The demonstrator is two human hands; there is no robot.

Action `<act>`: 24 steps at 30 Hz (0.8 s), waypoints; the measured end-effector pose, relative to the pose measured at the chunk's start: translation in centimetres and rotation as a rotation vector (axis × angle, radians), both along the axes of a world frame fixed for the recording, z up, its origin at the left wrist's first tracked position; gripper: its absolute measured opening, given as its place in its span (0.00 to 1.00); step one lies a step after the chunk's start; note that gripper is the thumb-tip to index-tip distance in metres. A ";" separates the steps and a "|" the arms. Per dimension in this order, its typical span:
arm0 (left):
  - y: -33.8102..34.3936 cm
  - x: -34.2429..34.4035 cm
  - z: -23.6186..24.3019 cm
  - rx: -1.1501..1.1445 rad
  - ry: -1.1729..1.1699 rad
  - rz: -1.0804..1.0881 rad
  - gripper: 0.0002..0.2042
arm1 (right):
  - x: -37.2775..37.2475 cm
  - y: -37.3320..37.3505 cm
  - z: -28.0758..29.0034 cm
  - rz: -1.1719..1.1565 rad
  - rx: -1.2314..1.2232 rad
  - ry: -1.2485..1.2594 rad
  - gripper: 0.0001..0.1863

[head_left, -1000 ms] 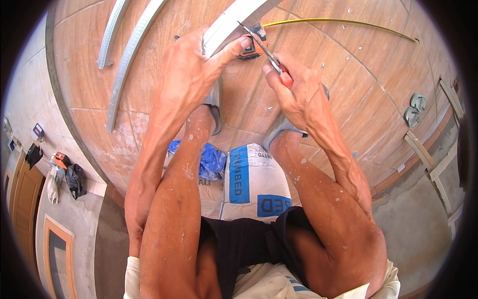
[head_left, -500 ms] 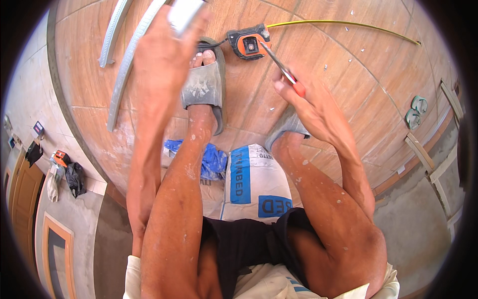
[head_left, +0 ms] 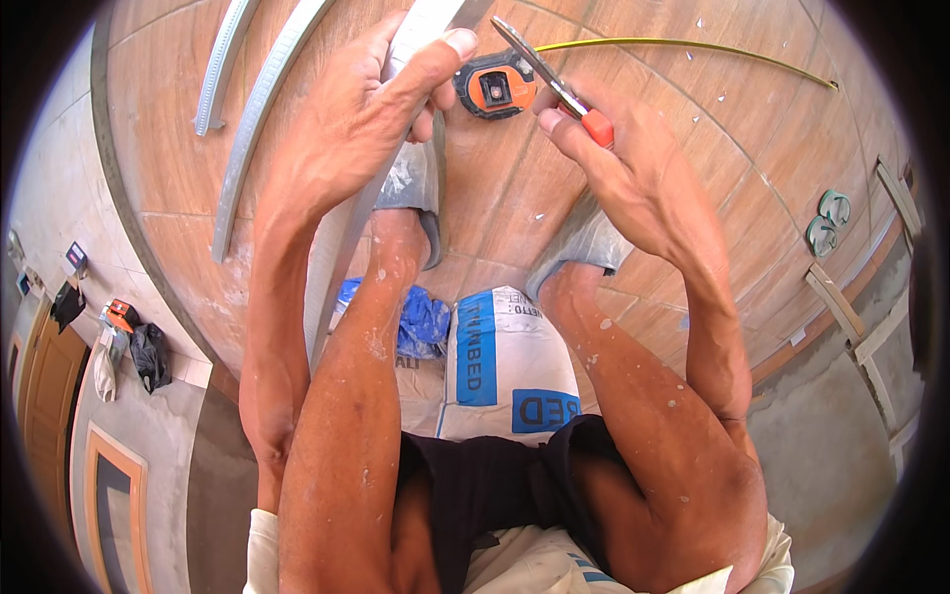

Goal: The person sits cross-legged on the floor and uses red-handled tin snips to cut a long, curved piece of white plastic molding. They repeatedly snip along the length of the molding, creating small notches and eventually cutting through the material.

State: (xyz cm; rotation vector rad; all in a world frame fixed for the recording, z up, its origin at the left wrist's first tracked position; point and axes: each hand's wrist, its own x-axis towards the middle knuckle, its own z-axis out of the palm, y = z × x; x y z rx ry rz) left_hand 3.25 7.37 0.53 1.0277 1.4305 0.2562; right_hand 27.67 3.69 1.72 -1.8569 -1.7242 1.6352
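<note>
My left hand point(head_left: 366, 119) is closed round a long white-grey metal strip point(head_left: 339, 247), which reaches from the top edge down beside my left leg. My right hand point(head_left: 633, 168) grips a pair of cutting snips point(head_left: 599, 127) with red handles, their blades up near the strip, not touching it as far as I can tell. Between my hands, an orange and black tape measure point(head_left: 492, 91) lies on the floor, its yellow blade point(head_left: 683, 42) stretched out to the right. Two more metal strips point(head_left: 257, 139) lie to the left of my left hand.
My sandalled feet point(head_left: 584, 243) stand on the wood-look tile floor point(head_left: 732, 218). A white and blue sack point(head_left: 510, 351) and blue plastic point(head_left: 421, 322) lie between my legs. Slippers point(head_left: 828, 220) and boards point(head_left: 836, 302) are at right; bags point(head_left: 148, 356) and a tiled edge are at left.
My left hand has dipped out of the upper middle, then swung back with the strip now running down past my leg. My right hand and the snips have moved right, then slightly up.
</note>
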 end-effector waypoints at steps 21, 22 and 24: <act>-1.7 3.5 1.2 0.499 0.707 -0.179 0.24 | -0.7 0.3 0.9 0.001 -0.123 -0.053 0.19; -1.9 3.5 0.4 0.528 0.738 -0.182 0.24 | -0.6 0.2 0.8 -0.003 -0.144 -0.057 0.20; -1.7 2.4 -0.3 0.545 0.700 -0.160 0.25 | -0.8 0.3 1.0 -0.007 -0.165 -0.032 0.23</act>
